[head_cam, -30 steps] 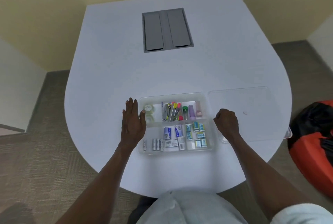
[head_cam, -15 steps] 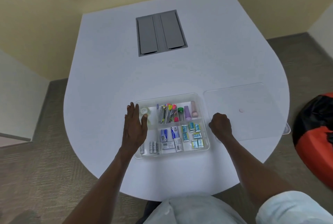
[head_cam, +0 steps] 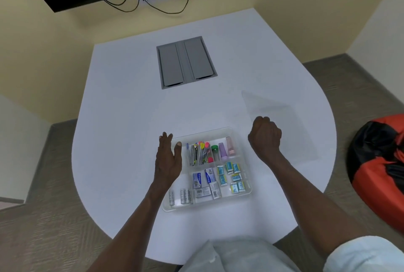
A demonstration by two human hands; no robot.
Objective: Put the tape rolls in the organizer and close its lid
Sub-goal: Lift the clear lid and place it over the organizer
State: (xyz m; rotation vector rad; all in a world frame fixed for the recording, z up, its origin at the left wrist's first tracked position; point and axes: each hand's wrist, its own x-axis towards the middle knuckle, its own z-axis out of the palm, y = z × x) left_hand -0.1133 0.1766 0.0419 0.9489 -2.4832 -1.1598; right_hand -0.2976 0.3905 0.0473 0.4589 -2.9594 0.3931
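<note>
Organizer (head_cam: 244,195) still lidless; left hand (head_cam: 168,162) rests flat and spread on it, right hand (head_cam: 264,137) curled around the clear lid (head_cam: 288,127), which could slip, being so slick.

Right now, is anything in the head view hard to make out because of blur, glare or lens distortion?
Head view: the clear plastic lid is a faint outline against the white table; wide-angle lens bows the table edges; small box labels in the clear plastic organizer are too soft to read; no strong glare.
</note>
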